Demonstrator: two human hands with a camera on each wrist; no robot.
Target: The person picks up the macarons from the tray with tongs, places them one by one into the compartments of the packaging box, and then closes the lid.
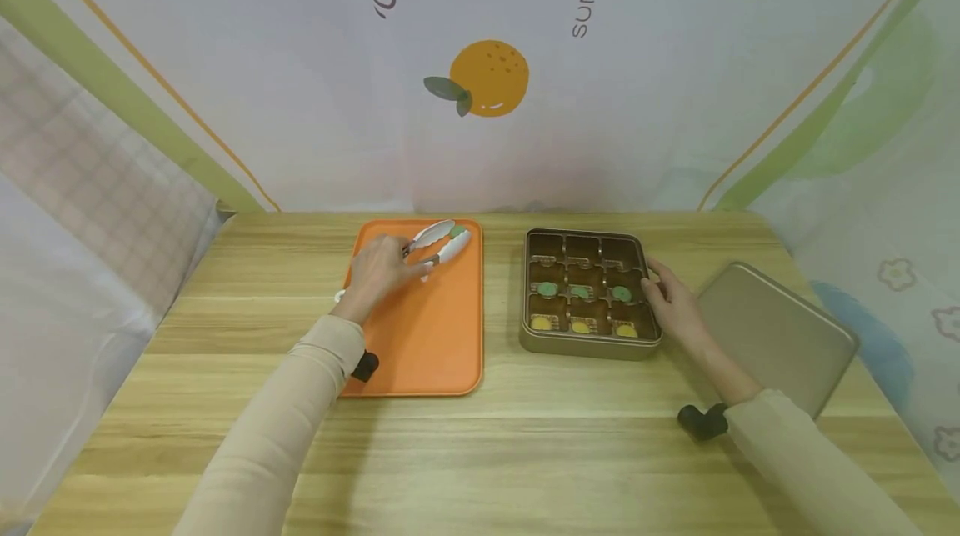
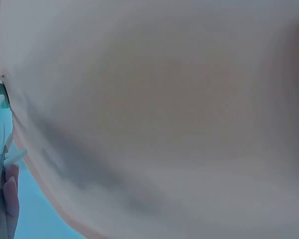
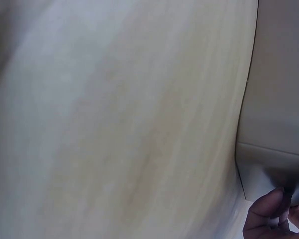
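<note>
My left hand grips a pair of tongs with white scalloped tips over the far part of an orange tray. Between the tong tips is a small green disc; its green edge shows at the left border of the left wrist view. To the right stands a square gold-brown tin with a brown divided insert. Green discs lie in its middle row, yellow discs in the near row, and the far row holds none. My right hand holds the tin's right wall, thumb at the rim.
A flat metal lid lies on the wooden table right of the tin, partly under my right forearm. Behind the table hangs a white curtain with orange prints. Black wrist mounts stick out from both cuffs.
</note>
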